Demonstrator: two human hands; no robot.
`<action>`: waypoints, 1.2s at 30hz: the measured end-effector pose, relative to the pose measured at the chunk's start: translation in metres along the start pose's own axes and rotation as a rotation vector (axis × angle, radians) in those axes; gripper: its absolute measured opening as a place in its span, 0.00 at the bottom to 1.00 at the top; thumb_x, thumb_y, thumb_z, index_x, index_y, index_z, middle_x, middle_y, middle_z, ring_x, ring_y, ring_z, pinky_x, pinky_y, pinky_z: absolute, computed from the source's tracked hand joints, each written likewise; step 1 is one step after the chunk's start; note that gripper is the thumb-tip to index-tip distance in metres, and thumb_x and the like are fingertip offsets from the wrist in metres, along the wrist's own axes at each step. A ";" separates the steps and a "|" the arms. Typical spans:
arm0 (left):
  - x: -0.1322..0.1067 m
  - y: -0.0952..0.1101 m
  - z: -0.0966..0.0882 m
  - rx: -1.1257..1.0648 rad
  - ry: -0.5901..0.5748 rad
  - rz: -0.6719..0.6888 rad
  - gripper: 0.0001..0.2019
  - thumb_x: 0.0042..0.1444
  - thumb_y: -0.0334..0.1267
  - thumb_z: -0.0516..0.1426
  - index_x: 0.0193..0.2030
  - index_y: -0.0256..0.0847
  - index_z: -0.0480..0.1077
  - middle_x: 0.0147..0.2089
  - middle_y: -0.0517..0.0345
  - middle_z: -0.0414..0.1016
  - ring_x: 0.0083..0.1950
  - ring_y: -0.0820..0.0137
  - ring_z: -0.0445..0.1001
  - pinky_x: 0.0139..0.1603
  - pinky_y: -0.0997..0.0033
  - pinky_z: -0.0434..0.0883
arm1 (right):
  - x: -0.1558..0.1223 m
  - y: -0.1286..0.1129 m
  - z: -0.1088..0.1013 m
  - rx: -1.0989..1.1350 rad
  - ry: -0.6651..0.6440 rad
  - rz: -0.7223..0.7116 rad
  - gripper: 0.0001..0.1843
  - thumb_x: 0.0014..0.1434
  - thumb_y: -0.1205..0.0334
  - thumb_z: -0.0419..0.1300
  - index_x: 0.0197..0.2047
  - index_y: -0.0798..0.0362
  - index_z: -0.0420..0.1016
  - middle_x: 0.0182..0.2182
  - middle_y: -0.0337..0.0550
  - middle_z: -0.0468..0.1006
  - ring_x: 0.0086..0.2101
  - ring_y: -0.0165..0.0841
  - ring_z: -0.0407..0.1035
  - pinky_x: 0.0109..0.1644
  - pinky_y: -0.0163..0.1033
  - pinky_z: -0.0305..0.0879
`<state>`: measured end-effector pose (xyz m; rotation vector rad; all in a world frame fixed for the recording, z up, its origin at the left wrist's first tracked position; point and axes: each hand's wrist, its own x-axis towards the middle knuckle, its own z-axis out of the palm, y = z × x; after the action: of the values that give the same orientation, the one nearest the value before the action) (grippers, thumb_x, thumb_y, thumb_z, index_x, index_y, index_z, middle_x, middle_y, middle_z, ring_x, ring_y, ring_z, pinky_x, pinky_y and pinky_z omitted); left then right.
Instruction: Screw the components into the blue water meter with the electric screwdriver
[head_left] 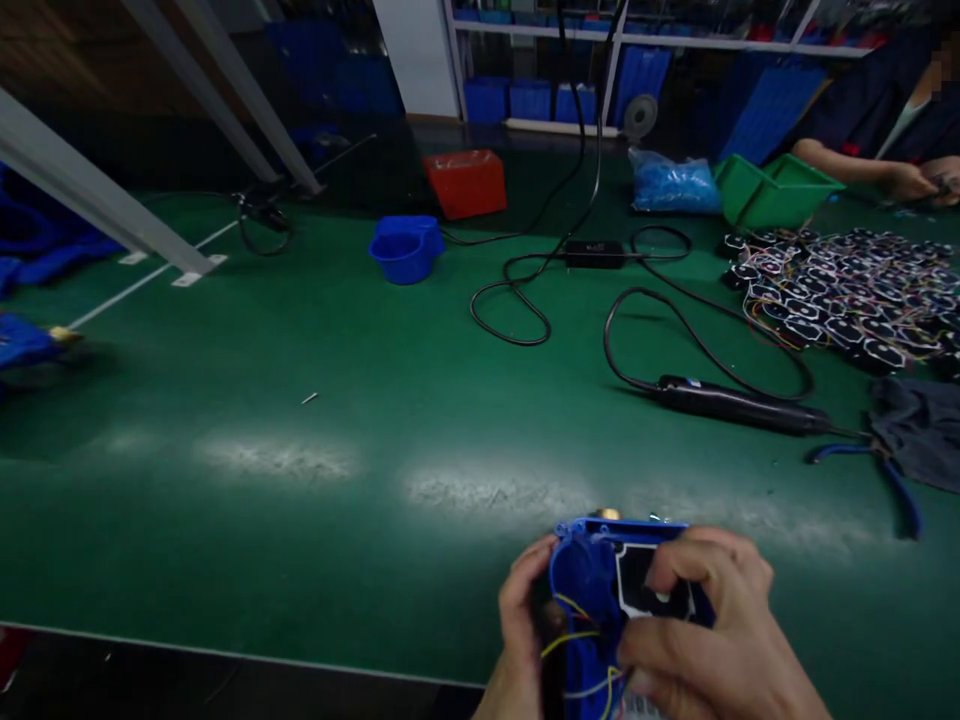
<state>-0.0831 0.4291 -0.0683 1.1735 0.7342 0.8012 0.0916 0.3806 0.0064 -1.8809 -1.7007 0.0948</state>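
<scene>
At the table's front edge, my left hand (pixel 519 620) is wrapped around the left side of an open blue plastic housing (pixel 583 570). Bent over the housing's right half is my right hand (pixel 724 635), its fingers closed on a black part with a white outline (pixel 632 570) inside. Yellow, white and red wires (pixel 577 637) run through the lower part, close to my right thumb. A brass fitting (pixel 608 514) sticks out of the far side. My right fingers hide much of the black part, and the frame cuts off the housing's lower end.
A black electric screwdriver (pixel 742 405) with its cable lies at right, beside blue-handled pliers (pixel 900 490) and a dark cloth (pixel 919 430). Behind are many wired black parts (pixel 847 290), a green bin (pixel 780 190), a blue cup (pixel 405 250) and a red bin (pixel 466 185). A co-worker's hands (pixel 911 182) are far right.
</scene>
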 end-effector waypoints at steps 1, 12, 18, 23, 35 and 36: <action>0.000 0.000 -0.001 0.013 0.021 0.014 0.49 0.33 0.43 0.71 0.62 0.50 0.51 0.64 0.47 0.53 0.61 0.38 0.57 0.58 0.37 0.63 | 0.000 0.002 -0.001 0.005 -0.022 -0.035 0.18 0.37 0.57 0.70 0.34 0.46 0.72 0.41 0.47 0.54 0.40 0.48 0.50 0.35 0.45 0.58; 0.012 0.041 0.003 -0.207 -0.326 -0.003 0.47 0.47 0.55 0.64 0.65 0.48 0.39 0.62 0.41 0.56 0.60 0.43 0.61 0.58 0.43 0.64 | 0.006 0.001 -0.021 0.535 0.054 0.494 0.31 0.58 0.50 0.61 0.61 0.37 0.53 0.58 0.45 0.53 0.56 0.47 0.53 0.56 0.55 0.55; 0.009 0.048 0.014 -0.169 -0.339 0.043 0.43 0.53 0.54 0.60 0.62 0.47 0.34 0.61 0.40 0.56 0.57 0.49 0.65 0.55 0.49 0.66 | 0.029 0.002 -0.020 1.252 -0.339 0.814 0.42 0.41 0.56 0.71 0.55 0.54 0.55 0.37 0.44 0.72 0.35 0.36 0.67 0.41 0.39 0.64; 0.006 0.052 0.020 -0.119 -0.214 0.095 0.41 0.49 0.55 0.61 0.61 0.48 0.40 0.65 0.44 0.46 0.61 0.50 0.59 0.59 0.54 0.64 | 0.035 0.008 -0.022 1.219 -0.364 0.729 0.31 0.36 0.58 0.72 0.39 0.56 0.61 0.29 0.38 0.71 0.30 0.31 0.64 0.34 0.34 0.59; 0.022 0.055 0.025 -0.113 -0.196 0.063 0.42 0.48 0.56 0.61 0.62 0.48 0.41 0.66 0.46 0.43 0.64 0.50 0.55 0.62 0.53 0.59 | 0.035 0.049 -0.031 0.795 -0.222 0.418 0.37 0.61 0.38 0.50 0.62 0.55 0.48 0.53 0.53 0.63 0.48 0.39 0.65 0.50 0.43 0.65; 0.022 0.055 0.025 -0.129 -0.202 0.034 0.43 0.47 0.57 0.61 0.62 0.48 0.41 0.66 0.46 0.43 0.64 0.50 0.54 0.61 0.53 0.59 | 0.038 0.066 -0.033 0.671 -0.158 0.397 0.36 0.63 0.40 0.48 0.64 0.55 0.47 0.56 0.54 0.59 0.52 0.40 0.62 0.54 0.46 0.61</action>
<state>-0.0592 0.4460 -0.0114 1.1334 0.4898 0.7351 0.1713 0.4031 0.0154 -1.6725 -1.1490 0.8750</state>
